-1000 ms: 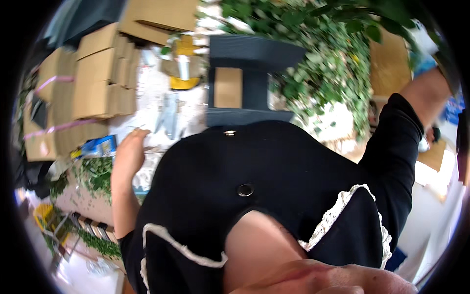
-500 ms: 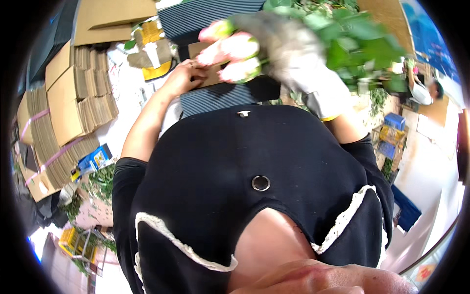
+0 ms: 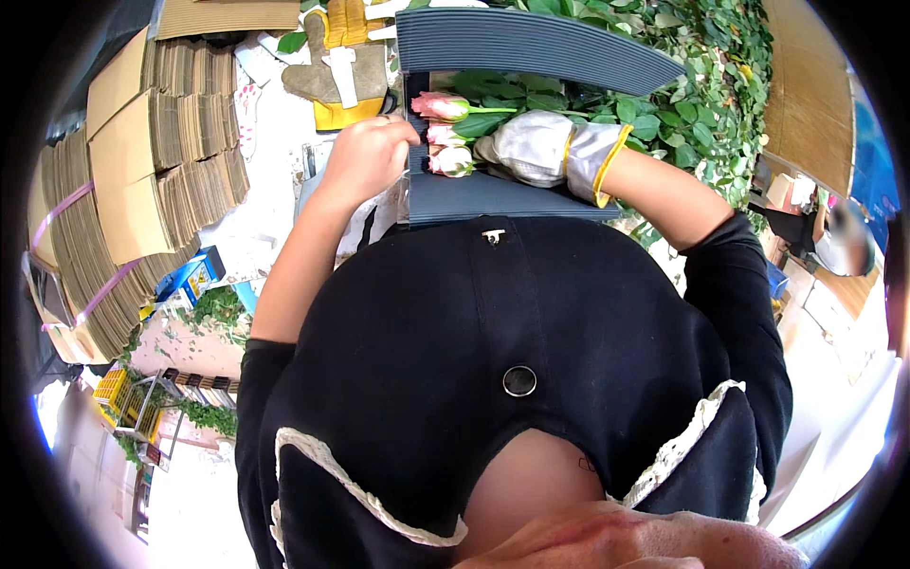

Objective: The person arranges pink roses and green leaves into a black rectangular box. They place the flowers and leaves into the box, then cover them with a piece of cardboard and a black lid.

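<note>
My bare left hand (image 3: 370,152) has curled fingers at the left end of a dark ridged cardboard box (image 3: 502,199); what they grip is unclear. Pink-and-white roses (image 3: 443,137) lie in the box, heads toward that end, leaves and stems pointing right. My right hand (image 3: 540,150), in a grey-white glove with yellow trim, is closed over the stems just right of the blooms. A grey-and-yellow work glove (image 3: 336,90) lies just behind the box.
Stacked, folded cardboard (image 3: 133,180) fills the left, beside a blue package (image 3: 190,275). Leafy cuttings (image 3: 682,104) spread at the back right, next to a brown board (image 3: 806,85). A yellow crate (image 3: 114,389) stands lower left; another person (image 3: 844,247) is at the far right.
The dark box was without flowers. My gloved right hand brought the roses down into it from the right, and my left hand came inward and up to the box's left end.
</note>
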Motion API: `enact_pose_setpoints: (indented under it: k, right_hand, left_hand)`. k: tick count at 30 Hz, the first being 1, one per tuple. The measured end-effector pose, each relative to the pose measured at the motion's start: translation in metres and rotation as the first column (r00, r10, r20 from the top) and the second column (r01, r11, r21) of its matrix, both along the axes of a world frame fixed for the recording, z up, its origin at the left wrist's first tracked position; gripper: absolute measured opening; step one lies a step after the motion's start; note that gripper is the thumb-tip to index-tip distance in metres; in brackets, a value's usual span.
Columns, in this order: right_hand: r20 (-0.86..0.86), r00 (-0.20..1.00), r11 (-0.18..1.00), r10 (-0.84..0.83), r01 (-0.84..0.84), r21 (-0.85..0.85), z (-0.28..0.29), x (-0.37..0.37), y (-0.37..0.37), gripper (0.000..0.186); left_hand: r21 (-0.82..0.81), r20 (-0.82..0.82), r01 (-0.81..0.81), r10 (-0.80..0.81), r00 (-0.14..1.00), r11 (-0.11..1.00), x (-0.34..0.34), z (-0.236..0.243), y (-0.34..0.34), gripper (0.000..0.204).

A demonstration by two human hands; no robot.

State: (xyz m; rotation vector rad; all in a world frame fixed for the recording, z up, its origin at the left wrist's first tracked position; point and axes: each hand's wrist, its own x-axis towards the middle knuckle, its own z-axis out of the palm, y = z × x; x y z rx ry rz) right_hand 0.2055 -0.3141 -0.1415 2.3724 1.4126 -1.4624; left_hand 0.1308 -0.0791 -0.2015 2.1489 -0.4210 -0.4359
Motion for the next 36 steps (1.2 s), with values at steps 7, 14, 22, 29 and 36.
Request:
enact_pose_setpoints:
  k: [7,14,22,29,36]
  right_hand:
    - [0.044,0.987,0.943,-0.157,0.137,0.304,0.013,0.01,0.002,0.02]
    - [0.321,0.94,0.948,-0.112,0.004,0.319,-0.003,-0.006,-0.008,0.021]
    - [0.307,0.884,0.905,-0.354,0.24,0.352,-0.022,0.019,0.0,0.035]
    - [0.275,0.925,0.858,-0.263,0.095,0.504,-0.043,0.013,-0.025,0.049]
    - [0.296,0.779,0.801,-0.552,0.397,0.449,0.025,0.011,-0.009,0.02]
  left_hand:
    - [0.065,0.193,0.155,-0.164,0.967,0.986,-0.008,-0.01,-0.016,0.032]
    - [-0.043,0.291,0.122,-0.104,0.951,0.992,-0.014,-0.022,-0.018,0.033]
    - [-0.205,0.053,0.018,-0.007,0.999,0.979,-0.013,-0.036,-0.019,0.053]
    - [-0.038,0.323,0.124,-0.105,0.941,0.992,0.004,-0.032,-0.009,0.053]
    - [-0.069,0.274,0.027,-0.007,0.962,0.997,0.003,-0.048,-0.023,0.033]
